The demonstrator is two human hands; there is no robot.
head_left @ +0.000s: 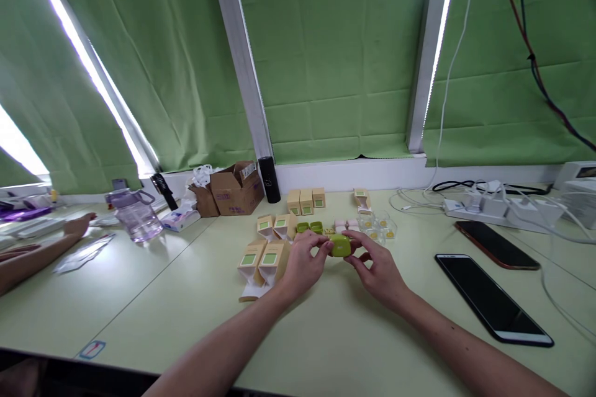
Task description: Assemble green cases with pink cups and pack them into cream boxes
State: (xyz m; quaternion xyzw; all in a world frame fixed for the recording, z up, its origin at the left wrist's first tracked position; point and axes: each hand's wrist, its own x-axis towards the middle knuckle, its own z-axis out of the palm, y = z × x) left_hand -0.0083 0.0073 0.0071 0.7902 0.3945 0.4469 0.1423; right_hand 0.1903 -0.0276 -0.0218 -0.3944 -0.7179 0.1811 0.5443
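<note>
- Green case (340,245) sits between the two hands, in the fingertips, over the near-middle of the table (326,335).
- Left hand (305,262): thumb and fingers closed on the case's left end.
- Right hand (380,272): thumb and fingers closed on its right end, palm off it.
- Just behind the case: open green containers (310,227), pink pieces (346,224), clear cups (378,226) with yellow centers. Contents of the green ones too small to tell.
- Left of the left hand: small tan boxes (262,259), flaps open; more tan boxes (306,199) farther back.
- Right side: two dark-screened phones (494,298), power strip (507,211) with cables behind them.
- Far left: another person's arm (44,253) on the table, near a clear purple bottle (138,217).
</note>
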